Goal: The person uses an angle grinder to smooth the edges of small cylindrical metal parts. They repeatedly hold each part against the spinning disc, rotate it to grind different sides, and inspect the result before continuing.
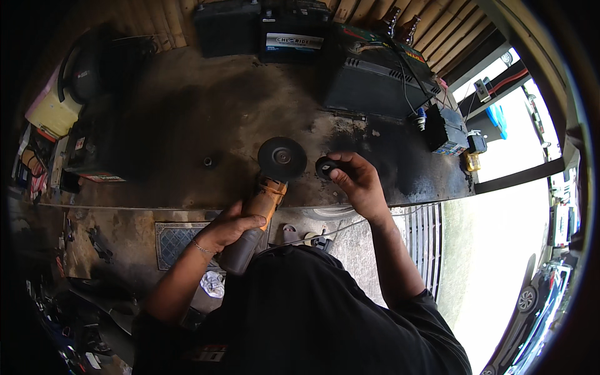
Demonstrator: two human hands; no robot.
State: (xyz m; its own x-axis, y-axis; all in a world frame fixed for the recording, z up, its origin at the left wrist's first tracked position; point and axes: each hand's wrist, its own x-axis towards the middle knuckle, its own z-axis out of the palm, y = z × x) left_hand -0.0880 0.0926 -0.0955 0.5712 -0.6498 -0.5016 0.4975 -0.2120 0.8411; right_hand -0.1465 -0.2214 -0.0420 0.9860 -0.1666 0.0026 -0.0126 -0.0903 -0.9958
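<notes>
Left hand (230, 230) wrapped around an orange grinder (266, 199), right hand (360, 182) pinching a dark round piece (323, 167) just beside the grinder's disc (282, 157), both above the near part of a stained bench (169, 134), small ring (208, 162) lying to the left, batteries (292, 39) along the back.

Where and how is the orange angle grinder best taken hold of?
Likely by the long body of the angle grinder, from the near side, as the left hand does: this part extends nearward, with the black disc at the far end.
</notes>
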